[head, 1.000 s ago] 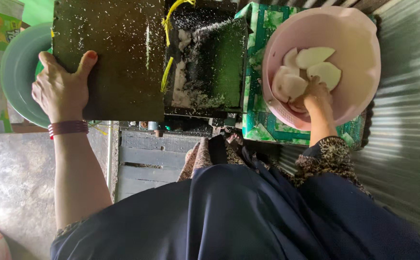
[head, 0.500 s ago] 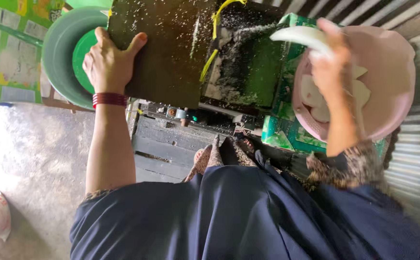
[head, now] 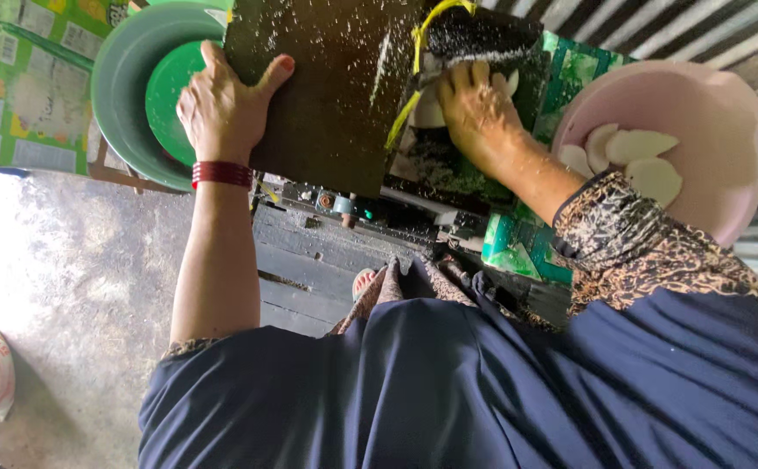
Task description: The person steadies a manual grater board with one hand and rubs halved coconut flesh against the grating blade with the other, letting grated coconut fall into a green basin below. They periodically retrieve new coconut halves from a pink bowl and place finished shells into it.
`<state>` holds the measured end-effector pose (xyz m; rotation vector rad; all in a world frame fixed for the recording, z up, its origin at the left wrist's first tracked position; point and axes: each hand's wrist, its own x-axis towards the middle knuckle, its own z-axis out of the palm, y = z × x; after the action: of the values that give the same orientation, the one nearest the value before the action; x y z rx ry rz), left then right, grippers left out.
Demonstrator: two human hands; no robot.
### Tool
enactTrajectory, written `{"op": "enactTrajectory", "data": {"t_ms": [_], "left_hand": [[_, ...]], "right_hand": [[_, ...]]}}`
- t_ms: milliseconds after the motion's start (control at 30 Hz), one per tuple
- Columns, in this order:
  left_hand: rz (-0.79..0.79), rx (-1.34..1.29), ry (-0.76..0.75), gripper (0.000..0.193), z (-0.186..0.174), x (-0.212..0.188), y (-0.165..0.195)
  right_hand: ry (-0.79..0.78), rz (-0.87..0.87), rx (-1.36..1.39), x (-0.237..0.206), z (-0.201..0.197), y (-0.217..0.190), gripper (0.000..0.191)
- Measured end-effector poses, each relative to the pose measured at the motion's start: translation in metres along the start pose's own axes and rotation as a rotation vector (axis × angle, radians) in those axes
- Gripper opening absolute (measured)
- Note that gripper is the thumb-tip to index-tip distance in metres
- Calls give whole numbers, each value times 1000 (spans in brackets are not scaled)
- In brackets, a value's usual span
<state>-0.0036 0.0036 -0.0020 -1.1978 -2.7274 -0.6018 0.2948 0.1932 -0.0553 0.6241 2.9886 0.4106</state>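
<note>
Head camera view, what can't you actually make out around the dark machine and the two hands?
- White piece under the right hand: mostly covered by the fingers; its shape is unclear.
- Dark machine: its top is cut off by the upper frame edge.
- Pink bowl: its near side is hidden by the patterned sleeve.
- Green basin: partly hidden by the left hand.

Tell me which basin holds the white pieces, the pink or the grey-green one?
The pink basin, beyond the right hand, holds white pieces. The grey-green basin by the left hand holds only a green dish.
</note>
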Motion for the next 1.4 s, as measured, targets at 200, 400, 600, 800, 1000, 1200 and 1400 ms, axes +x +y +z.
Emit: {"op": "enactTrajectory", "data": {"t_ms": [200, 400, 600, 800, 1000, 1200, 1400], "left_hand": [[-20, 10, -26, 95, -2, -3, 2], [-15, 25, -21, 93, -2, -5, 2], [-21, 18, -47, 94, 0, -4, 1], [-22, 15, -42, 95, -1, -3, 0], [-23, 6, -43, 95, -2, -1, 2], [-33, 35, -63, 94, -3, -1, 1], [17, 31, -2, 92, -2, -4, 1]], "right_hand": [[-9, 26, -30, 2, -14, -11, 36], [46, -3, -188, 0, -14, -20, 33], [104, 52, -214, 5, -4, -31, 33], [214, -51, -253, 11, -16, -23, 39], [-547, -155, -55, 14, -9, 15, 22], [-331, 76, 309, 3, 23, 30, 21], [-395, -63, 78, -5, 29, 20, 24]]}}
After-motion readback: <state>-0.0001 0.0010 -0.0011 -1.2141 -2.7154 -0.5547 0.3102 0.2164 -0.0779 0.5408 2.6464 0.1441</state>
